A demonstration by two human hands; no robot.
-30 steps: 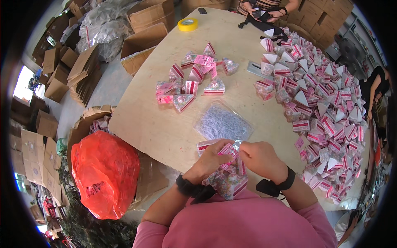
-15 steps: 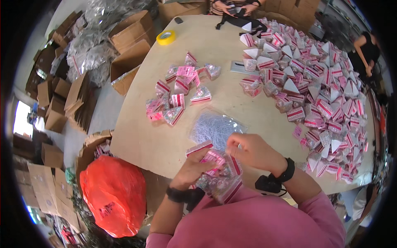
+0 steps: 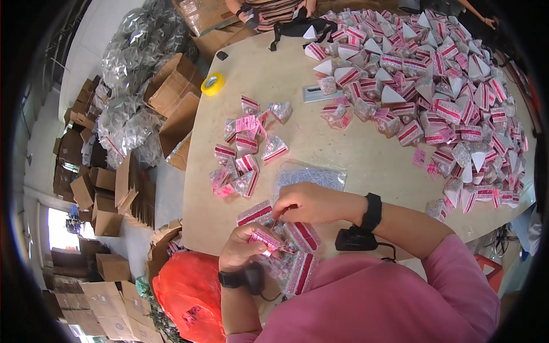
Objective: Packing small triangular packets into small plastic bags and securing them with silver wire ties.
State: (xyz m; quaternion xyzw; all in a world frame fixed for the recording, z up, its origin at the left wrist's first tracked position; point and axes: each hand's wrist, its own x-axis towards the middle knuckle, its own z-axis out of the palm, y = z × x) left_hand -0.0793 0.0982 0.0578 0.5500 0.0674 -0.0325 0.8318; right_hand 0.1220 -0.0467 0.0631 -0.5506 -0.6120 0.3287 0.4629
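Note:
At the table's near edge, my left hand [image 3: 243, 248] is closed around a small pink printed tag [image 3: 265, 240], thumb on top. Several wedge-shaped clear packets with white-and-pink bands [image 3: 302, 235] bunch against and below this hand. Over the bunch, my right hand [image 3: 311, 203] is curled in a pinch close to the tag; what its fingertips hold is too small to make out. Just beyond it lies a clear plastic bag of thin pale strands [image 3: 311, 176], partly covered by the hand. Both wrists wear black bands with small black boxes.
A small cluster of similar packets [image 3: 247, 144] lies left of centre; a large heap [image 3: 423, 86] fills the right side. Yellow tape [image 3: 212, 84] rests near the far left edge. A red plastic bag [image 3: 191, 297] and cardboard boxes [image 3: 174, 86] stand left. Another person stands across the table.
My right hand has moved left, from beside the strand bag to above the packets at my left hand. The packets have spread apart a little. The whole view has shifted and turned.

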